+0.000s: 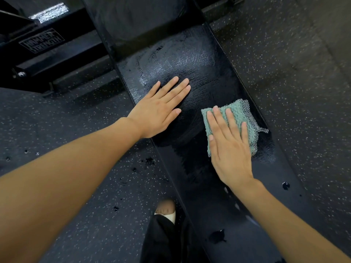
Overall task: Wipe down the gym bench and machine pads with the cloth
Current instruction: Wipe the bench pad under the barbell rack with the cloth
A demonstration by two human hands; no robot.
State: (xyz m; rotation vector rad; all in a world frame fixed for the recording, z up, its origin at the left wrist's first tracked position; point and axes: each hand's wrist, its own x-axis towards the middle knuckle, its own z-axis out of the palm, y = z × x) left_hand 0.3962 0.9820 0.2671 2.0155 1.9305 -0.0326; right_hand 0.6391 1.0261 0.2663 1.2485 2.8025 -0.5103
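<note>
A long black padded bench runs from the bottom right up to the top middle, its surface streaked with wet wipe marks. My left hand lies flat on the pad, palm down with fingers spread, holding nothing. To its right, my right hand presses flat on a folded teal cloth with a mesh edge, which rests on the pad near the bench's right side. A second pad section continues beyond a seam at the top.
A black machine frame with a brand label stands at the upper left. Speckled dark rubber floor surrounds the bench, with dark wet spots. My foot in a white sandal stands left of the bench at the bottom.
</note>
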